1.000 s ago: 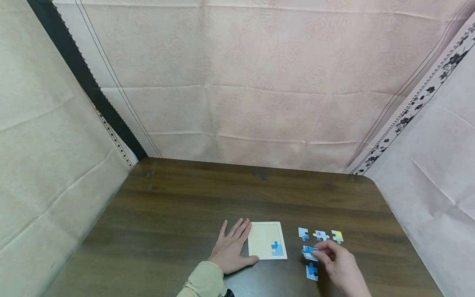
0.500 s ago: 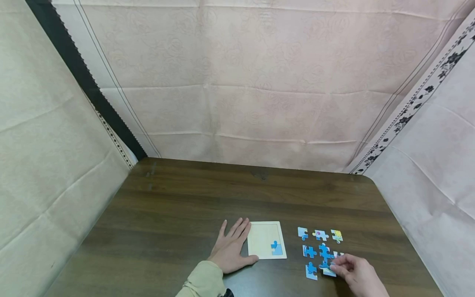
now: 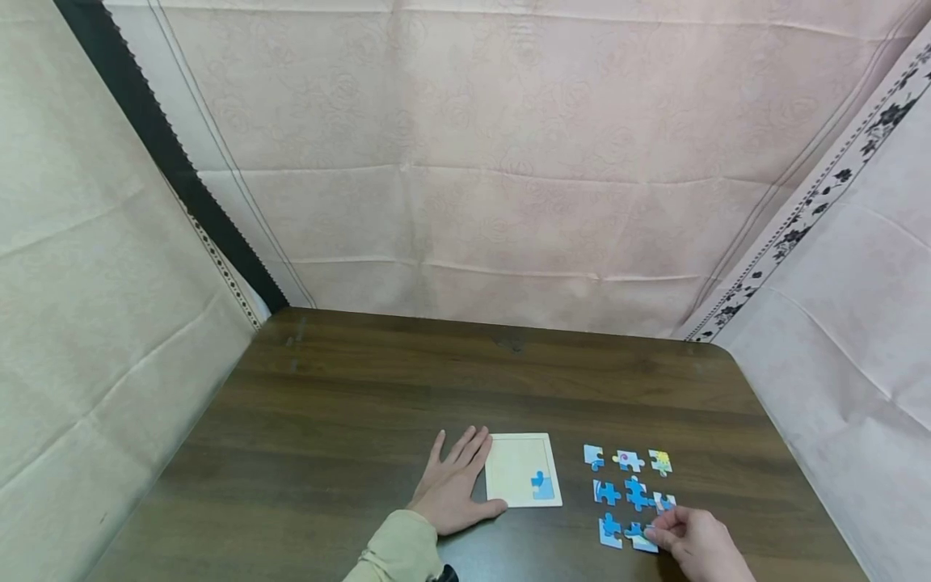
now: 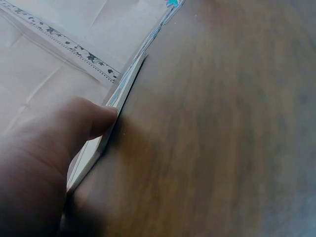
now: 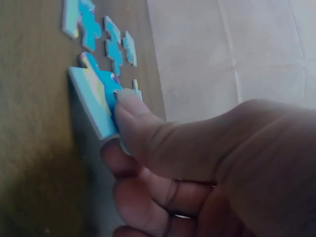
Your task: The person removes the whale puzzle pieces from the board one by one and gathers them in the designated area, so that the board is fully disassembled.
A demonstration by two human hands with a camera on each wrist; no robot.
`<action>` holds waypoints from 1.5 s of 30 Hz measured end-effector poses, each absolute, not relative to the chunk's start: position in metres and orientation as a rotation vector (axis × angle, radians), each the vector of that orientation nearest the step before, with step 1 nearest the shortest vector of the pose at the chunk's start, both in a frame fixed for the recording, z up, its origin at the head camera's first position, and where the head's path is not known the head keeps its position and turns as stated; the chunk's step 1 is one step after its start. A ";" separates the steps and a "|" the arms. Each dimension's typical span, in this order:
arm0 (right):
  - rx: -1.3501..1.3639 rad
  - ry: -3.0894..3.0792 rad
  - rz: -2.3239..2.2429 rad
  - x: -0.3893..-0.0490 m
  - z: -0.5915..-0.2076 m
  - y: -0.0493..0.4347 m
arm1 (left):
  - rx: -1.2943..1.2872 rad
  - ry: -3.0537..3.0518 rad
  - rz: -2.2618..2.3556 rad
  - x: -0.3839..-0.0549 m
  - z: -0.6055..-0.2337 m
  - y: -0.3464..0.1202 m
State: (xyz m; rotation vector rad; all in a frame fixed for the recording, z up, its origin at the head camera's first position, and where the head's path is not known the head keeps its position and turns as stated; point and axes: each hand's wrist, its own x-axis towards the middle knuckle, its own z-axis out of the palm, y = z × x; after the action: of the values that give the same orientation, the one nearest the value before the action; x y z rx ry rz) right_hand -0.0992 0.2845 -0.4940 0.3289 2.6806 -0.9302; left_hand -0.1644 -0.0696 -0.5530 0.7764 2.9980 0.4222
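My left hand [image 3: 460,490] lies flat with its fingers spread at the left side of a pale square puzzle tray [image 3: 509,469]. Its thumb [image 4: 101,118] touches the tray's near edge in the left wrist view. One blue jigsaw piece sits in the tray's lower right corner. To the right, my right hand [image 3: 694,541] pinches a blue jigsaw piece [image 3: 640,539] between thumb and fingers. This piece, with a pale blue and yellow border, tilts above the table in the right wrist view [image 5: 96,98]. Its far corner hides behind the thumb.
Several loose jigsaw pieces lie in rough rows right of the tray, among them a yellow-cornered one [image 3: 661,462] and a blue one [image 3: 609,530]. The brown wooden table [image 3: 364,396] ends at pale cloth hangings [image 3: 509,162].
My right hand has carried the pinched piece rightward and towards me, from over the middle row to the nearest row of pieces. The left hand stays by the tray.
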 end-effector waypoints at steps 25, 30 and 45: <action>0.387 2.733 -0.799 -0.101 -0.495 0.281 | 0.768 3.002 0.439 -0.164 -0.555 -0.069; 0.431 2.717 -0.789 -0.103 -0.498 0.280 | 0.750 2.983 0.415 -0.163 -0.552 -0.069; 0.429 2.702 -0.764 -0.102 -0.497 0.279 | 0.756 2.991 0.431 -0.164 -0.554 -0.069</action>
State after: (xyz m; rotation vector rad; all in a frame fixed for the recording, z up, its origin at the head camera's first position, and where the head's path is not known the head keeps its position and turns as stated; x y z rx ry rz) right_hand -0.1023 0.2794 -0.4973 0.4294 2.7017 -0.7638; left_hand -0.1640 -0.0690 -0.5539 0.7557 2.9908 0.4313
